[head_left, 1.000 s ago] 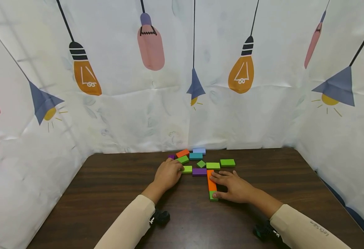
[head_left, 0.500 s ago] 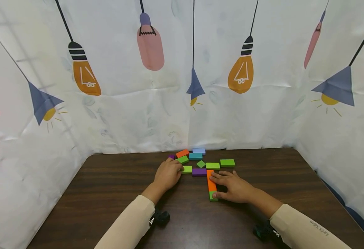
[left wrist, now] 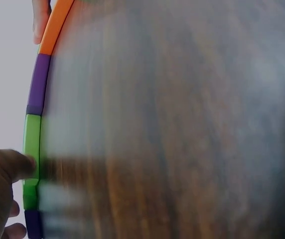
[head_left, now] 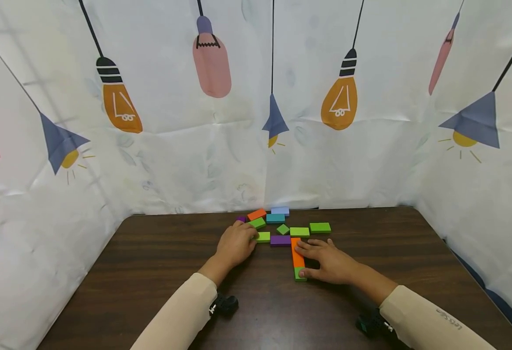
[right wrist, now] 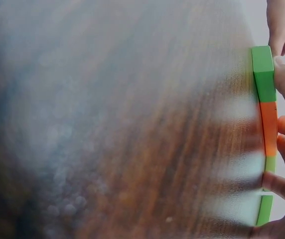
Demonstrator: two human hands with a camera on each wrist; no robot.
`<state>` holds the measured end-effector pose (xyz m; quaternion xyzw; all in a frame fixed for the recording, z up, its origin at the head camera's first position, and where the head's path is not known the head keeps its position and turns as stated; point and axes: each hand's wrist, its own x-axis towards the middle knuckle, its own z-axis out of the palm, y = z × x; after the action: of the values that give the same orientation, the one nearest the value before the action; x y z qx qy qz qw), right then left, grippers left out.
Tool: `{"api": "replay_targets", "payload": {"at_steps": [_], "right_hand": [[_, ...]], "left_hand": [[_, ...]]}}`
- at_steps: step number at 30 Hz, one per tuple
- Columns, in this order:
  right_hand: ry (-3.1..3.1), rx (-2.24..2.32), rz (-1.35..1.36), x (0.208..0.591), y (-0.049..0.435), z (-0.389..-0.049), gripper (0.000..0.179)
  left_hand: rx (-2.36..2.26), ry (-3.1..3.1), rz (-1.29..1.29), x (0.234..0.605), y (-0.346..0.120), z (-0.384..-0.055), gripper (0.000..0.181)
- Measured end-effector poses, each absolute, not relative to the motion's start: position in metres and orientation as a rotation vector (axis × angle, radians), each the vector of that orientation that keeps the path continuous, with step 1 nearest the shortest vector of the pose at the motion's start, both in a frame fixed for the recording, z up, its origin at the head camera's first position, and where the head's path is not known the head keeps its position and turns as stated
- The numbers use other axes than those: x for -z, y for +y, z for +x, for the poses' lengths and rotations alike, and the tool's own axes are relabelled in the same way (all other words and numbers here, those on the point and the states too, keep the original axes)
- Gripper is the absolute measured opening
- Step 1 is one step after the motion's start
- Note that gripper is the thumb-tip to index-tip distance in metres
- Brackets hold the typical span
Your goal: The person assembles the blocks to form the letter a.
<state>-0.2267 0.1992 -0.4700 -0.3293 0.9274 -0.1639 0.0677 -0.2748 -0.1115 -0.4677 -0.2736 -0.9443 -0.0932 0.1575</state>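
Note:
My left hand (head_left: pixel 237 242) lies over the left end of a group of coloured wooden blocks. Its thumb touches a light green block (left wrist: pixel 32 137), which adjoins a purple block (head_left: pixel 280 241); its other fingertips are partly hidden. A green block (head_left: pixel 257 223) and a small purple block (head_left: pixel 241 219) lie just beyond that hand. Right of the long purple block, an orange block (head_left: pixel 297 255) runs toward me, ending at a green block (right wrist: pixel 264 74). My right hand (head_left: pixel 332 262) rests there with fingers spread, fingertips on the orange block and thumb at the green one.
Behind lie an orange block (head_left: pixel 256 214), a teal block (head_left: pixel 275 218), a light blue block (head_left: pixel 279 211) and a small diamond-turned green block (head_left: pixel 283 229). A yellow-green block (head_left: pixel 299 232) and a green block (head_left: pixel 320 228) sit right. The brown table (head_left: pixel 256 321) meets a printed curtain (head_left: pixel 168 165).

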Motion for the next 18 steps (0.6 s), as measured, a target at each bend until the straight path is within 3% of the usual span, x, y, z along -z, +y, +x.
{"api": "replay_targets", "payload": {"at_steps": [18], "right_hand": [[2.798, 0.487, -0.990, 0.470, 0.199, -0.227, 0.080]], "left_hand": [[0.364, -2.808, -0.627, 0.463, -0.153, -0.284, 0.034]]}}
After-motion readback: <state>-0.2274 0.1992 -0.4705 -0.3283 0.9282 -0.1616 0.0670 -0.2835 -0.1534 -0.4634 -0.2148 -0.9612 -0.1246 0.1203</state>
